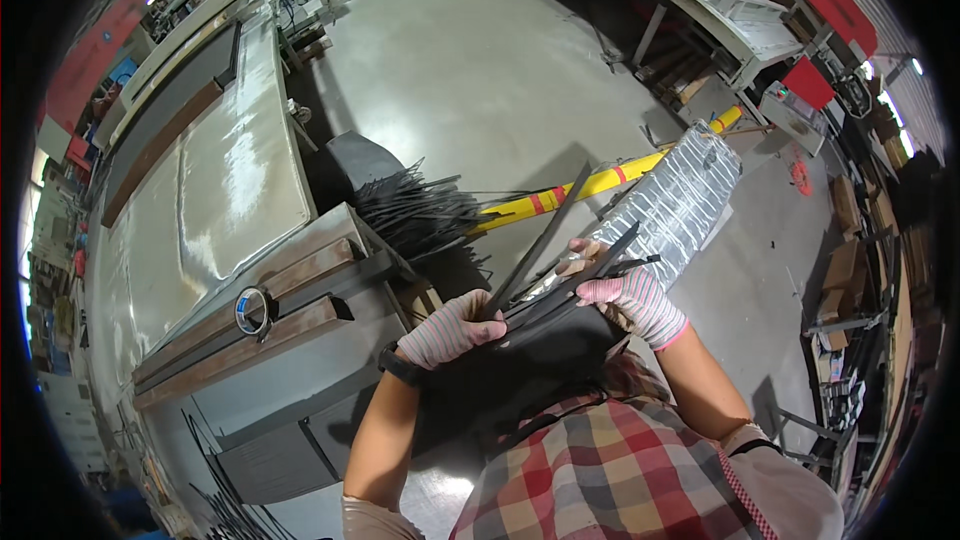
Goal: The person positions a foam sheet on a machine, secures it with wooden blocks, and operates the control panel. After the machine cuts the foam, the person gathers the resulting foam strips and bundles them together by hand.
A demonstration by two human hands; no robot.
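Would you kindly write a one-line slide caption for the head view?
Gloved left hand and right hand hold long dark strips near a silver-wrapped bundle in a workshop.

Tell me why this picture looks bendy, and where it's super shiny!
In the head view, the fisheye lens bends straight edges and leaves black corners; also in the head view, white glare brightens the floor and left table.

We look from head height, one wide fisheye view, tilted steeply down and forward. Shirt (pixel 590 470) very near lens, 5 o'clock. Left hand (pixel 455 332) at 6, right hand (pixel 645 308) at 4, both near us, below centre. Floor (pixel 450 55) recedes far toward 12. Bench (pixel 240 172) at 9, shelves (pixel 850 324) at 3, curving along our rim.
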